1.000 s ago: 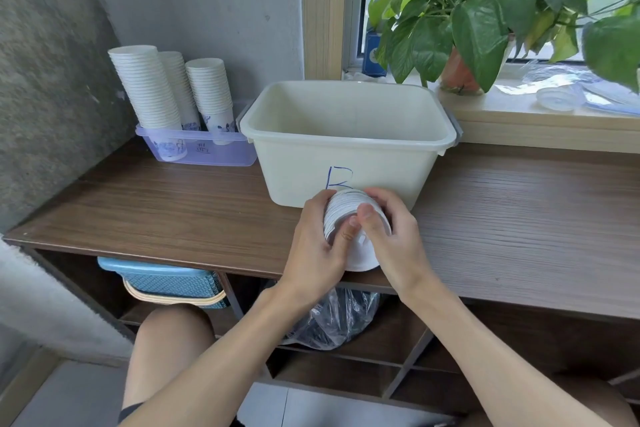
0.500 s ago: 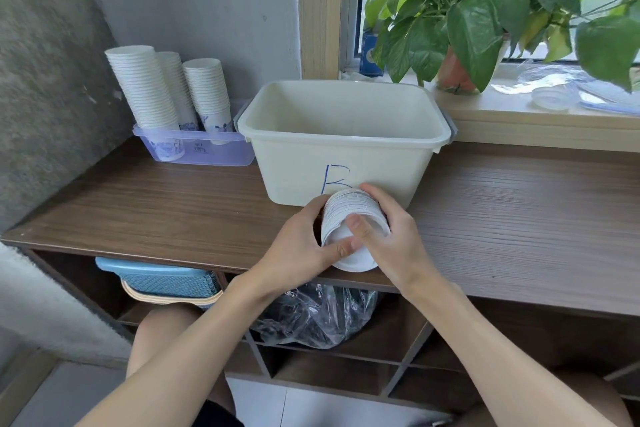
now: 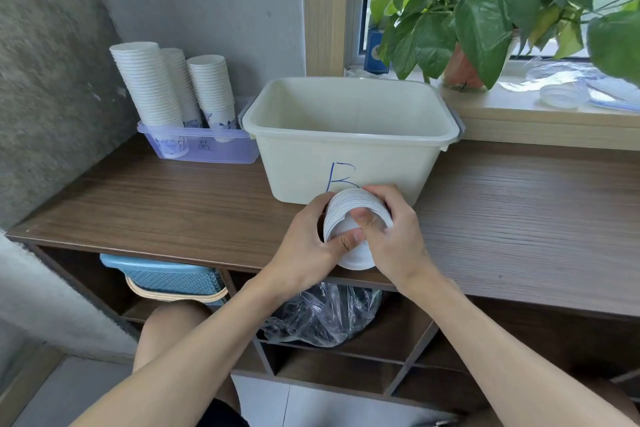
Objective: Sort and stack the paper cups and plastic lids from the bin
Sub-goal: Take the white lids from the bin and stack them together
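Head camera — downward, close over bin (image 3: 349, 156).

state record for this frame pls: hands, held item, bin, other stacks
left hand: grips cup stack
right hand: grips same stack, thumb across it
cup stack: on its side, before bin, at table edge
bin: marked B, floor hidden
tray: three upright tray stacks, left of bin
lids: clear, on sill

You hold a nested stack of white paper cups (image 3: 346, 204) on its side, base toward you, before the cream bin (image 3: 298, 163)
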